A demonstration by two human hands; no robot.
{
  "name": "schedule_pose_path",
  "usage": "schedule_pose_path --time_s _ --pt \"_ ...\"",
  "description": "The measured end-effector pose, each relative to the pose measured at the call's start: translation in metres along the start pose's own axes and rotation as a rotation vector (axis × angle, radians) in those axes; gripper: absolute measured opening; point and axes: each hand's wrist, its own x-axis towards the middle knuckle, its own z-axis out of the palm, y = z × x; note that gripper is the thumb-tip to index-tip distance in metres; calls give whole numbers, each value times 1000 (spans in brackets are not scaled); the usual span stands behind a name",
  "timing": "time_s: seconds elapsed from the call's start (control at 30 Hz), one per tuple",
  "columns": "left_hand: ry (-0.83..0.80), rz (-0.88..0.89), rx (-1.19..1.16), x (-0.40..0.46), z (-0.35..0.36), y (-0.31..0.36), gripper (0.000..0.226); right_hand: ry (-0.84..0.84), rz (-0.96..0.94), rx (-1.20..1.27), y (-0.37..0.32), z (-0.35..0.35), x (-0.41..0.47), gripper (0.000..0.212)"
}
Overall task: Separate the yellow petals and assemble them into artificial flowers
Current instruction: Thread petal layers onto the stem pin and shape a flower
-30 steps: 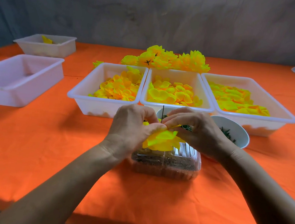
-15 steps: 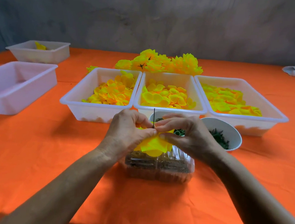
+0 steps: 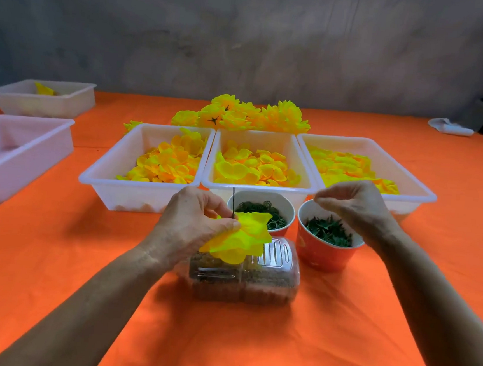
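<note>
The left hand (image 3: 192,225) pinches a stack of yellow petals (image 3: 241,238) threaded on a thin dark wire (image 3: 233,201), which stands upright. The petals hang above a clear plastic box (image 3: 255,277) on the orange worktop (image 3: 53,254). The right hand (image 3: 355,207) is raised over a red cup of green calyxes (image 3: 327,240), its fingers curled; whether it pinches something small, I cannot tell. Behind, three white trays (image 3: 134,191) hold loose petals, and finished flowers (image 3: 240,115) lie beyond.
</note>
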Motion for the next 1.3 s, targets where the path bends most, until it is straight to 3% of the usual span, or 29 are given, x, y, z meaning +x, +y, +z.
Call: schedule_pose_path --time_s 0.1,0.27,0.37,0.57,0.8,0.93,1.0,1.1,1.3 --pt "-7 -8 -10 1 0 0 10 -30 92 -356 15 2 8 16" --pt "-16 -15 -20 -1 -1 1 11 -155 85 -812 23 23 8 17" --pt "-2 -3 6 -2 -1 1 14 -152 86 -863 26 29 10 27" --pt "7 21 17 -3 0 1 16 -92 109 -850 29 31 11 24" --pt "-5 5 9 -2 0 0 14 120 45 -555 28 21 11 14" --pt "-5 7 -4 -2 0 1 13 168 98 53 16 10 3 12" --pt "-4 3 -4 -2 0 1 13 146 152 377 8 4 -4 11" --pt "-4 1 -3 -2 0 1 15 67 220 652 -4 -2 -11 10" --pt "-8 -20 -7 -3 -1 4 14 -97 260 786 -29 4 -19 18"
